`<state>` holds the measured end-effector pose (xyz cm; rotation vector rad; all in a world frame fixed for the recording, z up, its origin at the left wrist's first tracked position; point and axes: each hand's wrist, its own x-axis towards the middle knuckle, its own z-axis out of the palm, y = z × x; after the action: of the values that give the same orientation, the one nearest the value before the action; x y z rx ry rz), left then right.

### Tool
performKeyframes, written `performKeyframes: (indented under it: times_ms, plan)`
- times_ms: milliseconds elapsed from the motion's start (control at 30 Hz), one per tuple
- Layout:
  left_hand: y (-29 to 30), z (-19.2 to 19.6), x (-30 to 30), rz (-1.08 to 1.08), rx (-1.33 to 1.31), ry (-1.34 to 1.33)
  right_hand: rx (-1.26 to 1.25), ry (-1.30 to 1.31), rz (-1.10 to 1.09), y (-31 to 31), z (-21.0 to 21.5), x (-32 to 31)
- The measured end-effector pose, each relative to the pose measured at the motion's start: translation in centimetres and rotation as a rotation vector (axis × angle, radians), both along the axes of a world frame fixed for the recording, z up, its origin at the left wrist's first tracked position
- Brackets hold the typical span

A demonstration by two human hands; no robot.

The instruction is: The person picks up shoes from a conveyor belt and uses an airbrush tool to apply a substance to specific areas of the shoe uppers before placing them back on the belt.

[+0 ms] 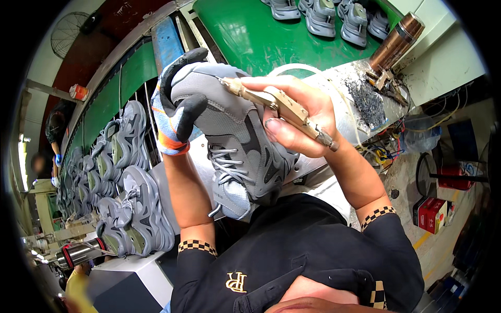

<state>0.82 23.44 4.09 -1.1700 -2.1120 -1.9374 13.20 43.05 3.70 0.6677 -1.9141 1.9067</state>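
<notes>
My left hand (177,104), in a grey, black and orange work glove, grips the toe end of a grey sneaker (245,156) held up in front of my chest, laces facing me. My bare right hand (297,115) is closed around a brass-coloured pen-like tool (284,107) with a thin hose trailing from it. The tool's tip touches the sneaker's upper near the gloved fingers.
A green conveyor belt (250,36) runs behind the sneaker and carries more grey sneakers (334,15). Several matching sneakers (130,198) fill a wire rack on my left. A copper flask (396,41) stands at the right, a red box (432,213) on the floor. Another person (55,130) works far left.
</notes>
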Motion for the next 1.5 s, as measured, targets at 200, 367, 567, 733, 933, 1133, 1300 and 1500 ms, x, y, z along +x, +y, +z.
performKeyframes:
  times_ms: [200, 367, 567, 733, 933, 1133, 1300, 1500]
  plan:
    - [-0.3, -1.1, -2.2, 0.01, 0.005, 0.092, -0.201, -0.054, 0.036, -0.3, -4.2, 1.0]
    - [-0.5, -2.2, -3.8, 0.02, 0.015, 0.162, -0.239, -0.056, 0.021, -0.4, -6.3, 2.0]
    - [-0.9, -3.4, -3.8, 0.007, 0.067, -0.106, -0.245, -0.077, -0.016, -0.7, -7.5, 3.2]
    - [-1.0, -4.7, -4.4, 0.177, 0.005, -0.036, -0.245, -0.153, -0.009, -0.8, -8.4, 4.4]
    - [-2.2, -5.4, -5.0, 0.229, 0.032, -0.185, -0.198, -0.159, -0.031, -0.5, -10.1, 5.1]
    - [-2.1, -6.6, -7.1, 0.184, 0.033, -0.17, -0.306, -0.206, -0.009, -0.6, -12.2, 6.7]
    - [-3.8, -7.0, -8.8, 0.008, 0.244, -0.403, -0.399, -0.301, -0.01, -1.1, -13.2, 8.3]
    - [-4.0, -5.0, -2.2, 0.192, 0.035, -0.16, -0.464, -0.397, 0.092, -1.3, -14.2, 9.7]
